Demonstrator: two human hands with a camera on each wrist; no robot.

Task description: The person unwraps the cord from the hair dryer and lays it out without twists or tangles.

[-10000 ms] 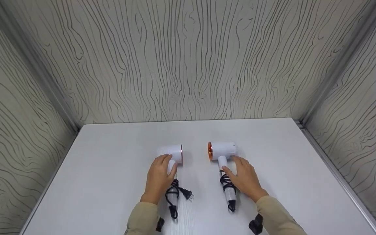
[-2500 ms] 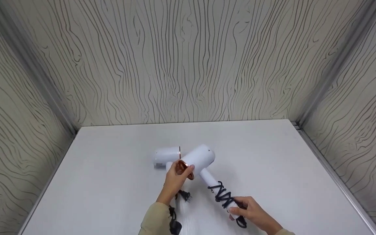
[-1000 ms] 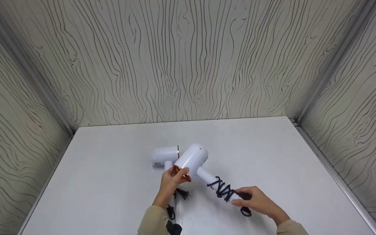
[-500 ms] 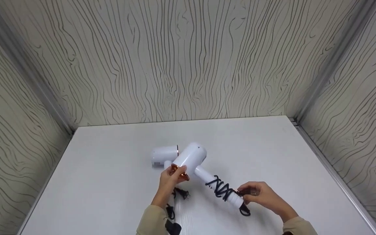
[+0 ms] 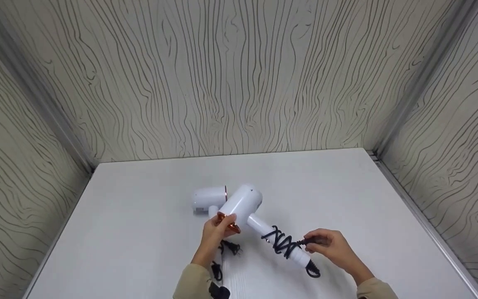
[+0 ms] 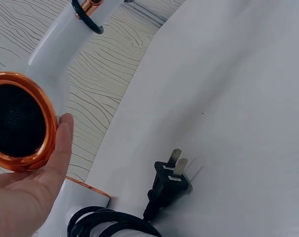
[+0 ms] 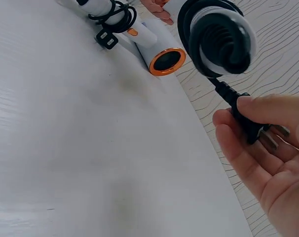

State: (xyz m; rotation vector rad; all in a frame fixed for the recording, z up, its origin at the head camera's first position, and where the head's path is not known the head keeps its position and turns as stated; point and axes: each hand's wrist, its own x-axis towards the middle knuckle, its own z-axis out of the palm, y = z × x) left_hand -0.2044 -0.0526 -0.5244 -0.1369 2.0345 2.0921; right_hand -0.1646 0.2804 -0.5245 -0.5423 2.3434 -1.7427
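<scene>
A white hair dryer (image 5: 243,201) with an orange-copper rim is held up above the table, its black cord (image 5: 281,241) wound round the handle. My left hand (image 5: 213,236) grips the barrel at the rim, thumb on the outside. My right hand (image 5: 333,248) pinches the cord's two-pin plug (image 7: 247,118) beside the handle's end, between thumb and fingers. Behind my left hand, a second white hair dryer (image 5: 208,198) lies on the table, its handle partly hidden. That dryer's plug (image 6: 169,182) sticks out to the side, prongs bare.
The white table (image 5: 139,232) ends at a wood-grain patterned back wall (image 5: 235,83). Similar panels stand to left and right, with grey metal strips in the corners. A black wrist device (image 5: 219,291) shows at the left sleeve.
Both dryers first lay on the table; the right one was lifted and tilted. My right hand has shifted from the handle's end to the plug and drawn it slightly away from the handle.
</scene>
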